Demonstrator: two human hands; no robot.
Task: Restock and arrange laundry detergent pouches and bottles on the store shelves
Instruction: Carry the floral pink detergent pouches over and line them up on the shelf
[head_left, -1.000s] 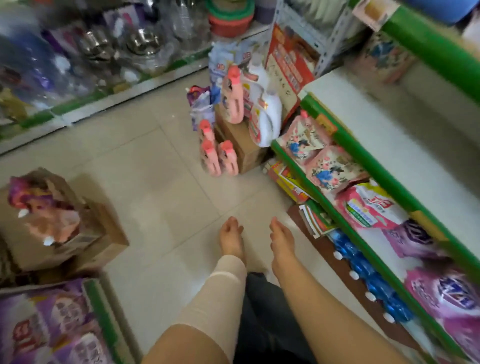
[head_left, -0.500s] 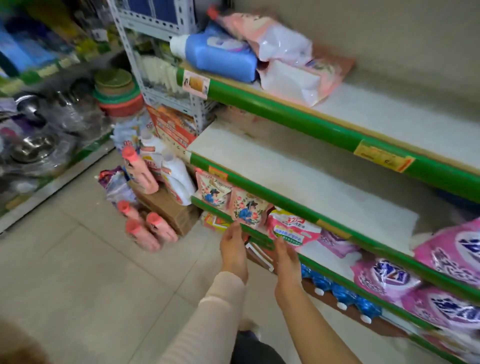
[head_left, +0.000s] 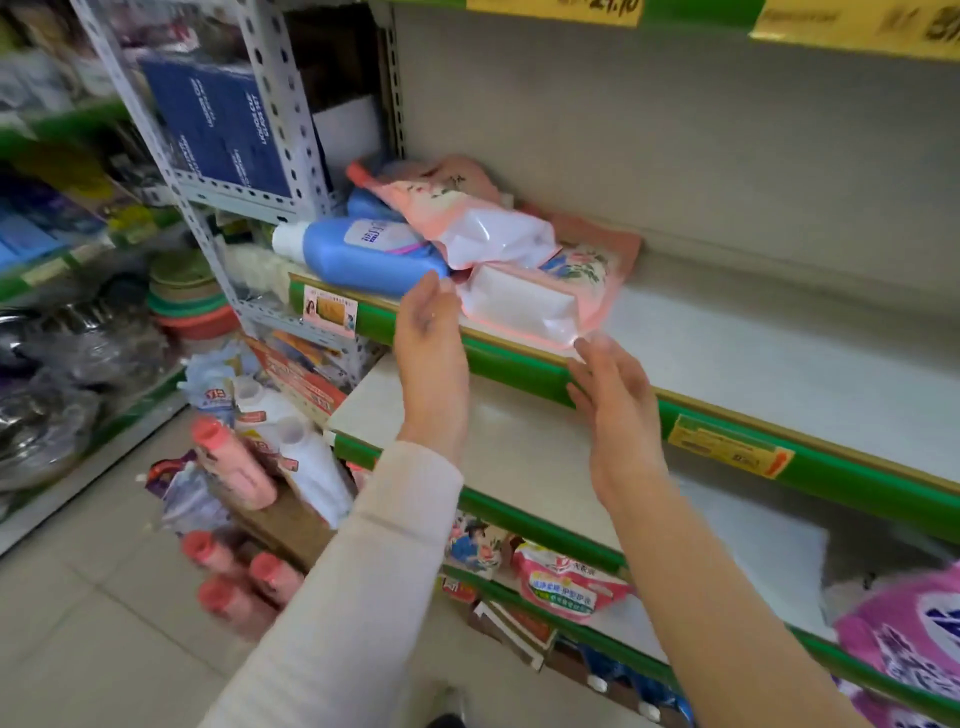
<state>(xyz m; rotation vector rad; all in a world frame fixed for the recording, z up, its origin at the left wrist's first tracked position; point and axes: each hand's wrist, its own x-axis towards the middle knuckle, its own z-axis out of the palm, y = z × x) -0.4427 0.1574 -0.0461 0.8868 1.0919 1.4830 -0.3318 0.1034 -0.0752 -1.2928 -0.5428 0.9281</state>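
Framing the lower pink pouch (head_left: 524, 312) from both sides, our fingers are loose and spread, gripping nothing. The left hand (head_left: 431, 332) has its fingers (head_left: 427, 296) upright at the pouch's left edge, right by the base of the blue bottle (head_left: 363, 254). The right hand (head_left: 618, 415) has its fingers (head_left: 592, 358) at the front corner that pokes out over the green shelf rail (head_left: 509, 364). Honestly can't tell if either hand is actually touching the plastic, it's a bit blurry there. Palms face each other, which we'd guess is because a floppy refill pouch sags if you pinch it one-handed, so a two-sided scoop makes sense. The stock looks dumped rather than arranged: the pouch lies flat on the shelf (head_left: 779, 353), and the upper pink pouch (head_left: 483, 228) is slumped over it and the bottle. The bottle is on its side with the white cap pointing left. That's the snag, we reckon: pull the bottom one and the top one probably comes along, and the bottle might roll. Further out there's a yellow price tag (head_left: 727, 452) on the rail and a red-and-white pouch (head_left: 571, 584) with purple pouches (head_left: 909, 639) lower down. Pink-capped bottles (head_left: 234, 467) and white bottles (head_left: 306, 462) are by a cardboard box (head_left: 291, 525) on the floor, and a grey slotted rack (head_left: 208, 156) crowds the left end.
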